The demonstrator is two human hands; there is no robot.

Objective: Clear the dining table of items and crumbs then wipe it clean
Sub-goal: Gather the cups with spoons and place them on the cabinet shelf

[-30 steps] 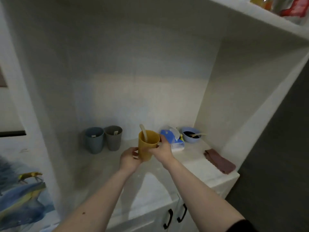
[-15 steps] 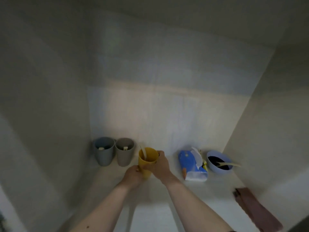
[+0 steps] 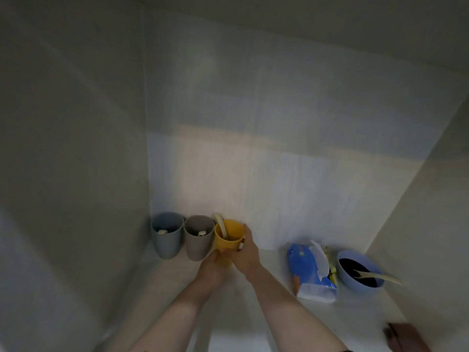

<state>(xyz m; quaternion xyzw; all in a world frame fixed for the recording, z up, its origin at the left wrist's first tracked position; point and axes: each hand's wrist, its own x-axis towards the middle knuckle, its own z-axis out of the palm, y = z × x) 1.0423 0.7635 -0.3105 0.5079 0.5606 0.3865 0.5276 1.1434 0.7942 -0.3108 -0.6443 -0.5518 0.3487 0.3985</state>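
- Step in hand: stowing a cleared item; both hands set the yellow cup (image 3: 229, 237) on the counter (image 3: 264, 311), touching the grey cup (image 3: 198, 236).
- Right hand (image 3: 245, 252) wraps the rim side; left hand (image 3: 213, 269) curls round the base, both grips firmly closed on it.
- A spoon (image 3: 220, 223) stands inside.
- Next, I judge: release gently and withdraw without nudging the grey cup.

Dim white alcove walls (image 3: 253, 110), pale shelf (image 3: 355, 318).
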